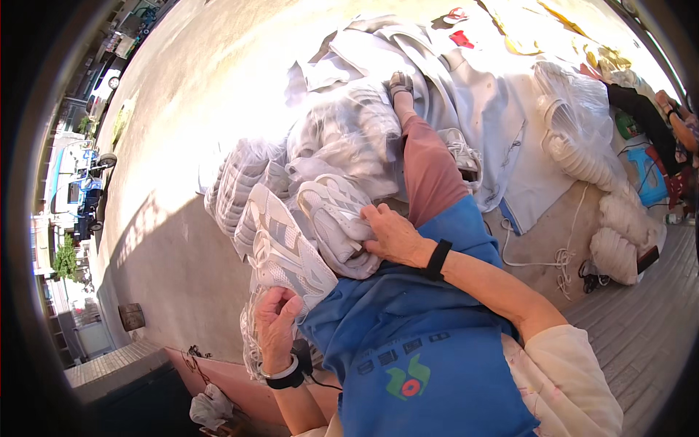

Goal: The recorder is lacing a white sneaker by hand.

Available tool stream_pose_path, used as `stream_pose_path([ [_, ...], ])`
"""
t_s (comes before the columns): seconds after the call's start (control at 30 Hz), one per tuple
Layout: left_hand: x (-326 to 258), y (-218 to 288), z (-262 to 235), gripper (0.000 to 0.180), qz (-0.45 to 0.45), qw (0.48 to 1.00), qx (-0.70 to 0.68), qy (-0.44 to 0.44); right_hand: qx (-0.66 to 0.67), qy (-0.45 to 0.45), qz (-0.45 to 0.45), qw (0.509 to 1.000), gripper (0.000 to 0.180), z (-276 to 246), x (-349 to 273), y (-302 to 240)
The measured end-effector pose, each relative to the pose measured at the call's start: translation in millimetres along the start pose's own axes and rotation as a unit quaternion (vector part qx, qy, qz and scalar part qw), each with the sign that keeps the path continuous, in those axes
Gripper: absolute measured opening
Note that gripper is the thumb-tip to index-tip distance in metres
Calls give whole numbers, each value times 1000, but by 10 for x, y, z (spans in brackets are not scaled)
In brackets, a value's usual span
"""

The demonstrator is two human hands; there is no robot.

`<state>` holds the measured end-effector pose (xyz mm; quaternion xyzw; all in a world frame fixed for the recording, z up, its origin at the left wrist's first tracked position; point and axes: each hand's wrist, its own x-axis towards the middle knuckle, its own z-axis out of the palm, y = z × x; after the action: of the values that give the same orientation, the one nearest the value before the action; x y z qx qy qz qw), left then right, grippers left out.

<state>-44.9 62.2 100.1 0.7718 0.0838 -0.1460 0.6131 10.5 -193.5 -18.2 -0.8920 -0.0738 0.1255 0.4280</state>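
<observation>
Across my lap and beside it lie two white-and-grey mesh shoe uppers. My left hand [277,320] has its fingers bent at the lower edge of the longer, flatter upper [286,251], with the fingertips partly hidden. To its right is a rounder shoe upper [331,215], its opening toward me. My right hand [397,234] pinches that one's right edge between thumb and fingers. A blue apron [415,342] covers my lap under both wrists. Just beyond, stacked pale uppers [244,182] and a clear plastic bag of uppers [346,127] lie on the ground.
Another white shoe [462,156] sits right of my outstretched leg. Grey-white sheeting [491,109] spreads far ahead. On the right are bagged stacks of uppers [579,138], a white cord [562,258] and another person's arm [683,131]. A small wooden stump [132,317] stands left.
</observation>
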Motion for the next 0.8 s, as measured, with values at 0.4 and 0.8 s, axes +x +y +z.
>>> stream_pose_path([
  [0.4, 199, 121, -71, 20, 38, 996, -53, 60, 5, -58, -95, 994, 24, -978, 67, 163],
  [0.8, 437, 20, 669, 20, 142, 927, 335, -96, 278, 31, -133, 951, 33, -1457, -206, 368],
])
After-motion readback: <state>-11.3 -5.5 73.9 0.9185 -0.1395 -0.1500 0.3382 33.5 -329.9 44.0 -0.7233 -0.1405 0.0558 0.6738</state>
